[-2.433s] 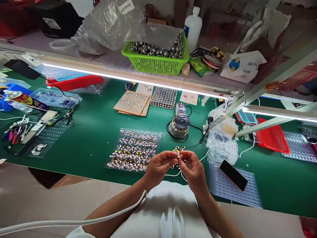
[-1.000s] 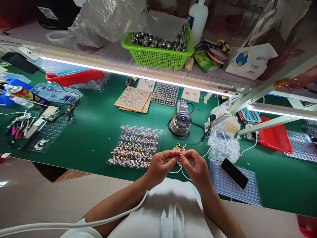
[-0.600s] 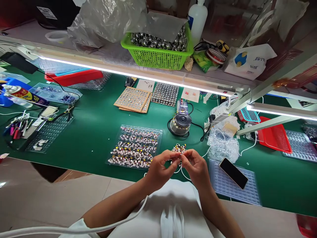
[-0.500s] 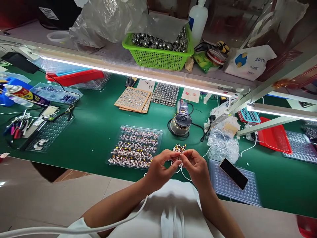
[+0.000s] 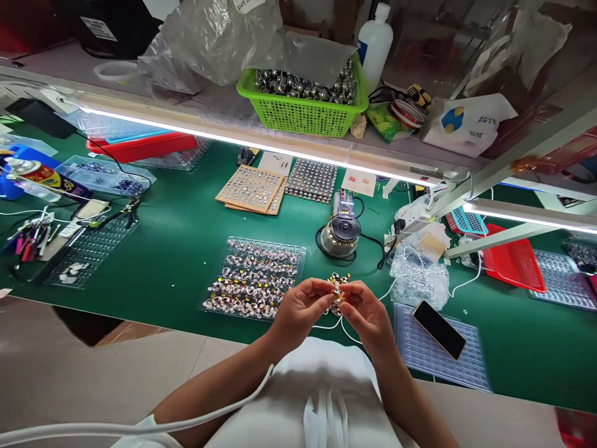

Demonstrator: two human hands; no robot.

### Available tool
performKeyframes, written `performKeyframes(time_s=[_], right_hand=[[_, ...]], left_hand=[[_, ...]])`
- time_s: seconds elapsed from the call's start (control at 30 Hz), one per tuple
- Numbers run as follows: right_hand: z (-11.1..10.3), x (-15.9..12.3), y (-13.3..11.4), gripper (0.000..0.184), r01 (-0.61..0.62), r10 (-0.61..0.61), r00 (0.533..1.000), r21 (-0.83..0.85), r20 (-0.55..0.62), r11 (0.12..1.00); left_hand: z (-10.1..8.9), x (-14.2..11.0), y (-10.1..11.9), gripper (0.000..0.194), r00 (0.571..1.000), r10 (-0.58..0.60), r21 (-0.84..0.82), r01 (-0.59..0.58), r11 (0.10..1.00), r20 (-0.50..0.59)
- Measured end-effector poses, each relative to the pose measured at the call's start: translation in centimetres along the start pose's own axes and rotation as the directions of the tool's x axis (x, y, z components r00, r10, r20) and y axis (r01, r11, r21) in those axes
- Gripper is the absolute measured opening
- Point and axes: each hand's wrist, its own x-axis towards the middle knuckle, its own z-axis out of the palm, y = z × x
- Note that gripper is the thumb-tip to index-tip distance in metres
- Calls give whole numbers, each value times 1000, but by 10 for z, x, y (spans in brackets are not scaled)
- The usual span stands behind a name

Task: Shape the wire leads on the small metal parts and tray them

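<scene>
My left hand (image 5: 301, 313) and my right hand (image 5: 367, 315) meet at the table's front edge, thumbs and forefingers pinched around a small pale part (image 5: 336, 290) between them. Its exact kind is too small to make out. Just behind the fingertips lies a loose pile of small wired components (image 5: 342, 277), partly hidden by my hands. To the left of my left hand, a clear plastic tray (image 5: 302, 256) holds rows of similar white, ring-like wired pieces with yellow and red bits. White cords (image 5: 325, 326) run under my hands.
A round grey device (image 5: 340, 236) with a black cable stands beyond my hands. At right, a phone (image 5: 439, 330) rests on stacked clear trays (image 5: 415, 354). Brown boards (image 5: 247, 188) of round pieces lie farther back. Overhead, a shelf carries a green basket (image 5: 303, 115) of shiny balls.
My fingertips have shifted slightly apart, and more of the small pale part shows between them. The camera view has tilted a little upward.
</scene>
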Motion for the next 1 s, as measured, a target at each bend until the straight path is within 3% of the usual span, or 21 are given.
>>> performKeyframes(time_s=[0.27, 0.43, 0.57, 0.83, 1.0], right_hand=[[7, 1, 4, 4, 115, -115, 988, -4, -100, 993], [12, 1, 7, 6, 163, -171, 973, -63, -155, 985], [14, -1, 10, 8, 205, -235, 956, -173, -177, 963], [10, 0, 8, 9, 242, -295, 949, -343, -112, 908], [1, 2, -3, 10, 290, -315, 949, -396, 2, 871]], left_hand=[[2, -1, -5, 23, 999, 38, -4, -38, 999, -16], [-2, -3, -10, 10, 966, 257, 278, -241, 930, -24], [-5, -5, -13, 6, 939, 343, 402, -307, 863, -19], [-6, -6, -9, 8, 959, 284, 389, -258, 885, -9], [-17, 0, -2, 13, 985, 68, 205, -100, 974, 157]])
